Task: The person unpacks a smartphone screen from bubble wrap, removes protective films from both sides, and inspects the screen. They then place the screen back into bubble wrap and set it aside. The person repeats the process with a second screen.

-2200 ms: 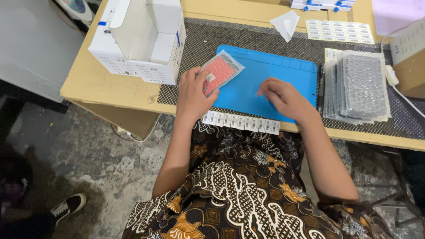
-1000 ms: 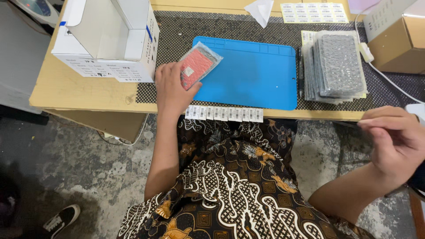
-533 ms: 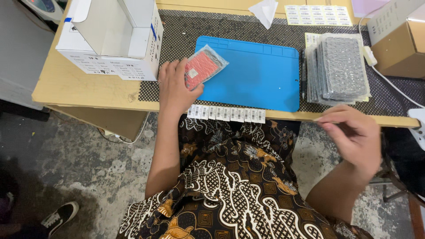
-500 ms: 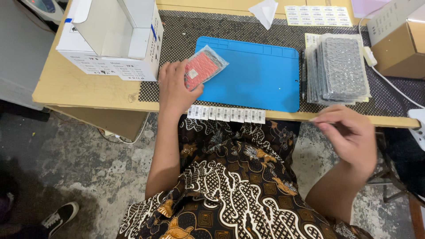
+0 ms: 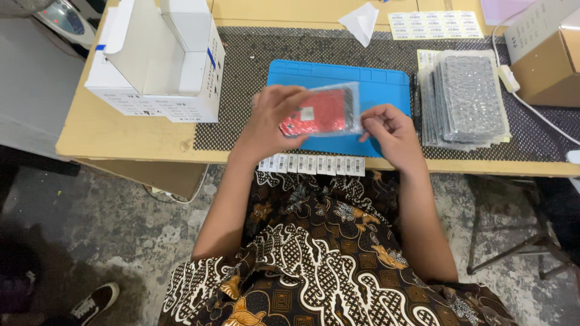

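Note:
A flat red item in a clear plastic bag [image 5: 323, 111] is held up over the blue mat [image 5: 386, 90]. My left hand [image 5: 272, 118] grips its left end. My right hand [image 5: 389, 130] pinches the bag's right edge with the fingertips. A strip of small white labels [image 5: 311, 164] hangs along the table's front edge, just below both hands.
An open white cardboard box [image 5: 160, 60] stands at the left. A stack of bubble-wrapped flat packs [image 5: 468, 99] lies right of the mat, with a brown carton [image 5: 547, 57] beyond. A label sheet [image 5: 435, 24] and a folded white paper [image 5: 361, 21] lie at the back.
My left hand has lifted the bagged red item off the mat's left corner toward the middle. My right hand has come back from the right side and taken hold of the bag's edge.

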